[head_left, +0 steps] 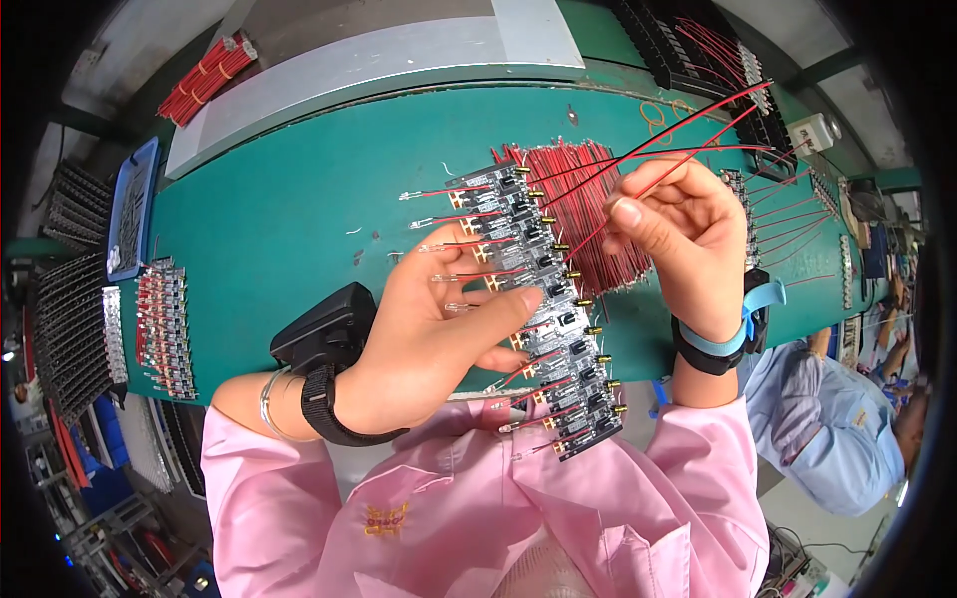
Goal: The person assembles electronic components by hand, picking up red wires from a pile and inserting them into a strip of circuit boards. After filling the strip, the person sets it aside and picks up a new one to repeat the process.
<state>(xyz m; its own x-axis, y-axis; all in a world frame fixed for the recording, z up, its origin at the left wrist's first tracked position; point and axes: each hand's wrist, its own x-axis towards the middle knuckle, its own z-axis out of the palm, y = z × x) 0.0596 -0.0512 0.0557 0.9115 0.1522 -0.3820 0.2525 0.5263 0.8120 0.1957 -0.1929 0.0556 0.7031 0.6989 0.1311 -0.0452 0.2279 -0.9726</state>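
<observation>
A long black circuit board panel (554, 299) slants across my front, in several joined sections. Small brass-coloured cylinders line its right edge, and short red leads with clear-tipped ends stick out on its left. My left hand (424, 329) is closed on the panel's left side, thumb on top. My right hand (693, 234) pinches a thin red wire (726, 132) just right of the panel. That wire runs from the panel's edge through my fingers to the upper right. Other red and black wires (653, 130) reach from the panel's upper part past my right hand.
Behind the panel a bundle of red wires (583, 169) lies on the green table (289, 199). At left are a blue tray (133, 214) and stacked boards with red leads (164, 324). Tied red wires (207, 78) lie at upper left. A person in blue (827, 424) sits at right.
</observation>
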